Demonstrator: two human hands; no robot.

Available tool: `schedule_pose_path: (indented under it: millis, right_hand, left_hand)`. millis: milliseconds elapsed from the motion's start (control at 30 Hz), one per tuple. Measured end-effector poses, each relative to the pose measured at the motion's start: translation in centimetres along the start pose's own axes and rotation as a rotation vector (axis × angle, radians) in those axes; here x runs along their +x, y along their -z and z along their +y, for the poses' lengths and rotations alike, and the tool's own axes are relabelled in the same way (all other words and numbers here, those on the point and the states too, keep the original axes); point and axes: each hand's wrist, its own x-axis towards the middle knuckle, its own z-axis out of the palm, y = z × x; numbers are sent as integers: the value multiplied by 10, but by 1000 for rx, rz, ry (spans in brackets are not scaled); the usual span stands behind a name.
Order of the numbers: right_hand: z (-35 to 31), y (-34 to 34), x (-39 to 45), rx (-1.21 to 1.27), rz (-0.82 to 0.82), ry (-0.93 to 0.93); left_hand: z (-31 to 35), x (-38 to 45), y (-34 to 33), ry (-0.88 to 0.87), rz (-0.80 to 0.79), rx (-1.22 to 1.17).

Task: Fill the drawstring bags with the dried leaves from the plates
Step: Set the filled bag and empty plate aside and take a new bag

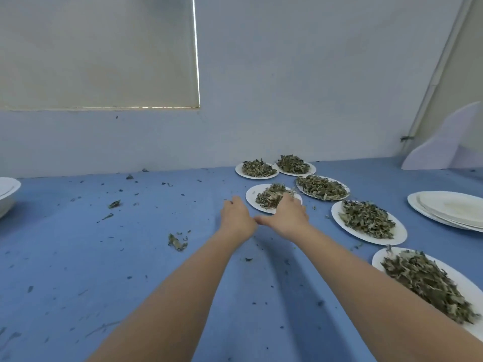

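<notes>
You have six round white paper plates heaped with dried green leaves (273,198) (257,168) (294,165) (322,188) (368,222) (428,283), one stack of empty white plates (449,209), one white bowl (7,192), and your two bare hands (236,214) (288,214).

A blue table (130,283), a window blind (99,53), a white bowl (6,194).

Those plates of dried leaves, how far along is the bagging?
Done: a stack of empty plates sits at right, perhaps emptied already. In hand: both hands, left hand and right hand, reach to one leaf plate. Left: six plates hold leaves, including the nearest plate. No bags are in view.
</notes>
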Motion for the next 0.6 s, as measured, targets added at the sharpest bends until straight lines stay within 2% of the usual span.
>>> schedule_pose_path:
  millis: [300, 433, 600]
  right_hand:
    - [18, -17, 64, -11, 10, -149]
    - [20, -22, 80, 4, 40, -200]
    - [26, -26, 84, -17, 96, -176]
  left_hand:
    - [-7, 69, -20, 55, -23, 49]
    - [0, 83, -31, 150, -40, 59]
    - [10, 82, -40, 122, -74, 29]
